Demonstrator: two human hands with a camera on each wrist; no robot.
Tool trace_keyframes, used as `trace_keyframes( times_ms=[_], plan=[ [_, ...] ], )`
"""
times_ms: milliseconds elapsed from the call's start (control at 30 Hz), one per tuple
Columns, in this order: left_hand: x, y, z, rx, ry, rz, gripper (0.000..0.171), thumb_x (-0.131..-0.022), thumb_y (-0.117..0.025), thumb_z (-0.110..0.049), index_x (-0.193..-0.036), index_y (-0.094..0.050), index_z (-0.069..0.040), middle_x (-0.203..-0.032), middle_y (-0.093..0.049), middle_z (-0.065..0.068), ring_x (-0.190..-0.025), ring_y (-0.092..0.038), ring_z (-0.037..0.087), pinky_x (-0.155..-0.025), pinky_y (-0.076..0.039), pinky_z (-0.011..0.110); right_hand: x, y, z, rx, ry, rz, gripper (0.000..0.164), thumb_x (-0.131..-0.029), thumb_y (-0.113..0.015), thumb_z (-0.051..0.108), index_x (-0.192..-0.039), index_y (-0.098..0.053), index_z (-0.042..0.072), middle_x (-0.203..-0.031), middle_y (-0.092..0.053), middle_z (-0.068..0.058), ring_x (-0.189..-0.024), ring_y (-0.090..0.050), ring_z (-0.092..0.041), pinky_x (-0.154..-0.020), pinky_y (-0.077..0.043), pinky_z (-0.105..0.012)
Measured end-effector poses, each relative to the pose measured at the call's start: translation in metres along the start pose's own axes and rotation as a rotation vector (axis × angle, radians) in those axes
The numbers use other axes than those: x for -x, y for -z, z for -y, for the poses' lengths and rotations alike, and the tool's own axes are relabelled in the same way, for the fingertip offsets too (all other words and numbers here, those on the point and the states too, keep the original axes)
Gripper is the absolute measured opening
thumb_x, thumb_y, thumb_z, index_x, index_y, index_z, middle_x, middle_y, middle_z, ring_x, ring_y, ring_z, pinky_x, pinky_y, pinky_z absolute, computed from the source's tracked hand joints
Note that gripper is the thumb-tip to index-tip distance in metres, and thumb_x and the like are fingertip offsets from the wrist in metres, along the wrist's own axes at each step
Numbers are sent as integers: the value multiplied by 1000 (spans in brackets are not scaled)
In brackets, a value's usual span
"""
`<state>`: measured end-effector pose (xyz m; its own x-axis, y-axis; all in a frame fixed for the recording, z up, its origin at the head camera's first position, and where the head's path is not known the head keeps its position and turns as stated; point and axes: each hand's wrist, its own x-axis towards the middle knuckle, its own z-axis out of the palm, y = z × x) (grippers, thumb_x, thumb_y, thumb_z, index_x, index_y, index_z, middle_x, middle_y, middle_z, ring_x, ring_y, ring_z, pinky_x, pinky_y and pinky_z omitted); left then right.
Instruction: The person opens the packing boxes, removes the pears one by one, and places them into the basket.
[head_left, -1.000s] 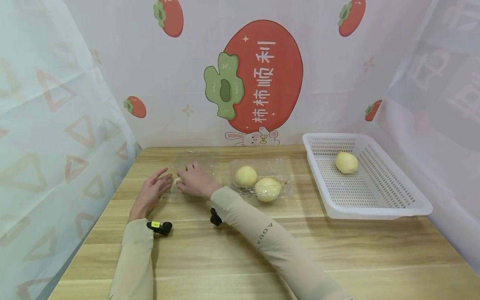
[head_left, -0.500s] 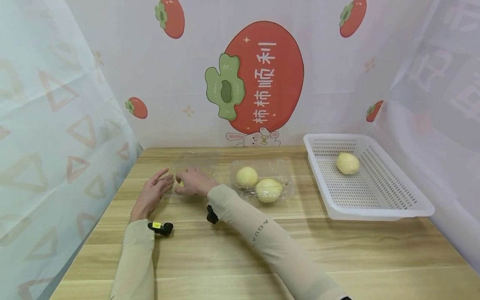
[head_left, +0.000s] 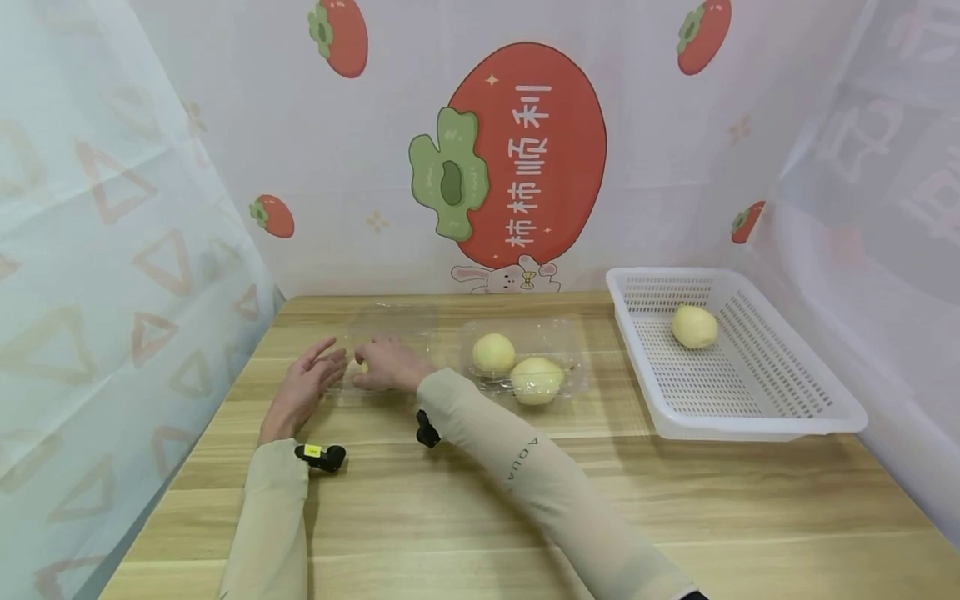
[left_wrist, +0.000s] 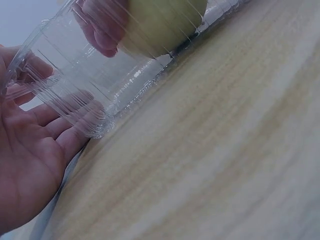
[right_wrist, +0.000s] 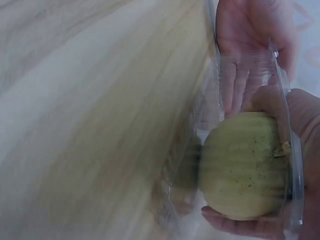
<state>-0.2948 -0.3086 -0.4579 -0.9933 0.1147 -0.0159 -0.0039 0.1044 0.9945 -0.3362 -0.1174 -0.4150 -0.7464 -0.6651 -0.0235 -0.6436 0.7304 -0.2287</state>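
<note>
On the left of the table stands a clear plastic box (left_wrist: 95, 70) with its lid raised. My right hand (head_left: 392, 364) reaches down into it and grips a pale yellow pear (right_wrist: 242, 165), fingers and thumb around its sides. In the head view this hand hides most of that fruit. My left hand (head_left: 303, 385) is at the box's left end. Its straight fingers (left_wrist: 65, 122) lie against the outer wall, as the left wrist view shows.
A second clear box (head_left: 566, 335) to the right contains two pears (head_left: 537, 379). Farther right, a white perforated basket (head_left: 663, 414) holds one pear (head_left: 694, 326). Printed curtains (head_left: 337, 167) enclose the back and sides of the wooden table (head_left: 420, 525).
My right hand has dropped a little into the left box, its fingers drawing in around the pear. My left hand has kept its place at the box's end.
</note>
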Motion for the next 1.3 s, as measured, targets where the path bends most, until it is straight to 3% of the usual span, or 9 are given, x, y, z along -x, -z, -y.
trace_keyframes(
  times_ms=[233,600,833,933,1300],
  plan=[
    [1,0,1,3,-8,6,57,-107,-36,-19,-159,-12,-13,-160,-23,24,-146,-29,37,-114,-38,32,4,12,-9,9,33,-31,41,-95,-59,40,-128,-61,16,-126,-64,0,-117,-58,-17,-100,-49,-31],
    [0,0,-1,0,-13,3,57,-107,-35,-18,-158,-12,-9,-160,-23,25,-146,-28,39,-111,-40,28,16,45,-14,106,43,-57,43,-94,-59,41,-130,-61,17,-129,-61,0,-124,-51,-19,-110,-39,-38],
    [1,-1,0,-11,-14,3,56,-108,-33,-19,-159,-12,-12,-160,-24,24,-145,-30,38,-117,-34,40,27,64,-24,145,54,-70,41,-94,-57,37,-130,-61,18,-130,-62,0,-122,-54,-21,-106,-45,-41],
    [1,-2,0,-11,-13,-6,55,-108,-34,-19,-159,-13,-14,-160,-24,23,-145,-32,38,-117,-34,39,32,72,-30,119,65,-82,41,-94,-56,34,-131,-61,16,-131,-61,-2,-121,-53,-22,-103,-46,-40],
    [15,-12,-23,6,-5,-1,55,-107,-33,-14,-158,-13,-9,-158,-23,28,-144,-29,43,-118,-28,47,59,112,-58,75,63,-108,42,-95,-56,31,-134,-58,14,-120,-55,-6,-105,-43,-21,-93,-41,-34]
  ],
)
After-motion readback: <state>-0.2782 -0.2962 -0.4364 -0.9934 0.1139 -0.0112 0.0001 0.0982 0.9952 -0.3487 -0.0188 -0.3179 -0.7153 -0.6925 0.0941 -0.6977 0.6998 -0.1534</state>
